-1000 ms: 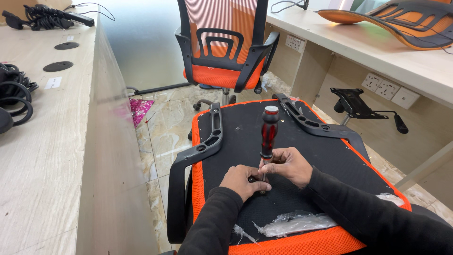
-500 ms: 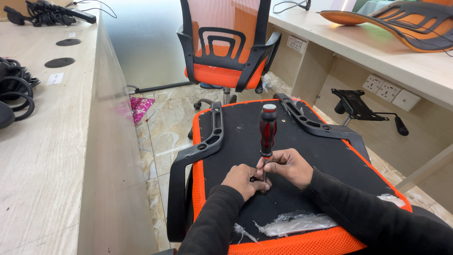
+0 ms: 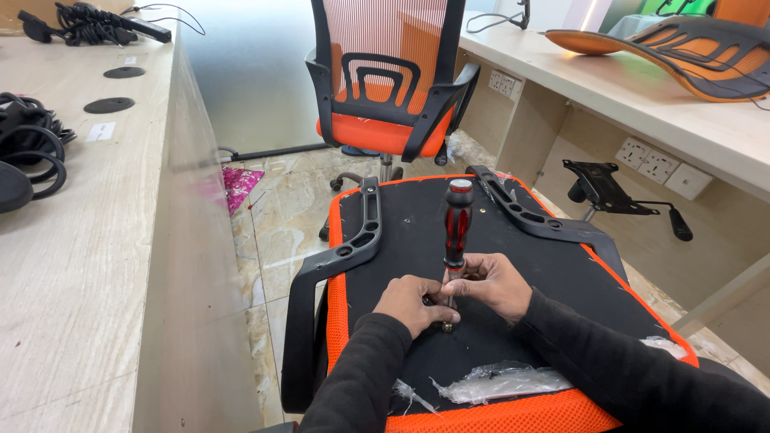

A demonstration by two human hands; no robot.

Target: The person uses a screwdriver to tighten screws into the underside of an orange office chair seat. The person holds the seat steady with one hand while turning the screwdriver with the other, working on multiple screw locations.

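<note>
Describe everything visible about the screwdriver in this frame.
The screwdriver stands nearly upright on the black underside of the overturned orange seat. Its handle is red and black, glossy like plastic, with a pale round cap. The thin metal shaft is mostly hidden between the left hand and right hand, which pinch it low down.

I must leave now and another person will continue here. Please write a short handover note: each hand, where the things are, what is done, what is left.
Left hand: on the black seat underside, fingers at the tool's tip.
Right hand: pinching the metal shaft of the red-and-black screwdriver, which stands upright.
Things: the seat lies upside down, orange edge around it. Left armrest and right armrest rest along its sides. Torn plastic wrap lies near the front edge. The metal seat mechanism lies on the floor, apart.
Done: armrests in place on the seat.
Left: a fastener seems to sit under the tip; its tightness cannot be judged.
</note>
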